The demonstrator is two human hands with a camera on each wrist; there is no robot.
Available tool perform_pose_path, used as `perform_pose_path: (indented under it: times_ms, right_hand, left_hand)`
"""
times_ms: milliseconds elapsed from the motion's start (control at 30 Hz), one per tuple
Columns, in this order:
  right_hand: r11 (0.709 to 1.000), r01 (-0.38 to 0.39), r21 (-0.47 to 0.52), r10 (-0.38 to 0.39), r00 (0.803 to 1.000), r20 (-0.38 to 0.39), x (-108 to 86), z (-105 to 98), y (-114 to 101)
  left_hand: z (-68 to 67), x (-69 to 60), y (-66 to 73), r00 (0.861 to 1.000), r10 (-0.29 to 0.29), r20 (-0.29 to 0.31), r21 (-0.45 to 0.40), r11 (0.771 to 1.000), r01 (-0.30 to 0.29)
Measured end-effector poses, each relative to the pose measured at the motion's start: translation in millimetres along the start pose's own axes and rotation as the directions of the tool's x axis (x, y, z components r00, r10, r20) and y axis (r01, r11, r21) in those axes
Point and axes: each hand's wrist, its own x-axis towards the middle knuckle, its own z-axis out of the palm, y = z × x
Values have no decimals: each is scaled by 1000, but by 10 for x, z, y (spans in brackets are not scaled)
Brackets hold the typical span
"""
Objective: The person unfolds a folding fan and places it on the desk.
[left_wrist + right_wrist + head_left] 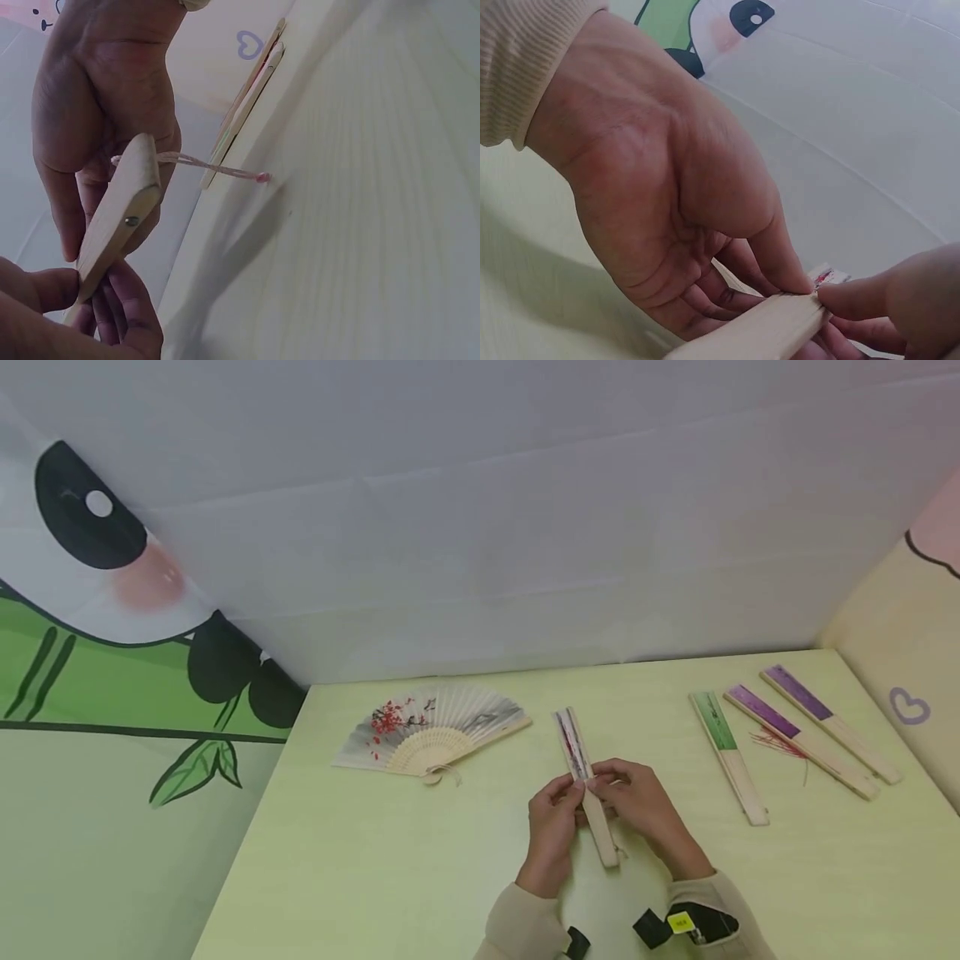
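Note:
A folded hand fan [597, 827] with pale wooden ribs and a white, red and dark patterned leaf is held above the table by both hands. My left hand [552, 828] pinches its left side near the middle, thumb on top and fingers beneath. Opposite it, my right hand [637, 797] pinches the right side, its thumb close to the left thumb. In the left wrist view, the fan's rivet end [131, 202] points toward the camera, and a looped cord [202, 163] hangs from it. The right wrist view shows both thumbs on the wooden ribs [772, 326].
An opened fan [431, 735] with red blossoms lies at the back left of the pale table [360, 877]. Toward the right lie a folded green fan [729, 756] and two folded purple fans [798, 739] [832, 722], with a red tassel [777, 743] between. A white wall stands behind.

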Motion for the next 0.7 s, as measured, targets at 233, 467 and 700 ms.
perform_pose_path:
  times_ms: [233,467,700]
  right_hand:
    - [989,-58,133,58,998,5,45,-20,58]
    - [980,-70,186,68,998,16,50,3,70]
    - [975,-80,209,81,997,4,54,23,86]
  left_hand:
    - [1,-3,1,1000,-6,-21,-30,1000,5]
    - [-18,-20,-9,997,-23,-67,-60,998,19]
    - [-19,-40,-1,995,-32,-94,-115,993,21]
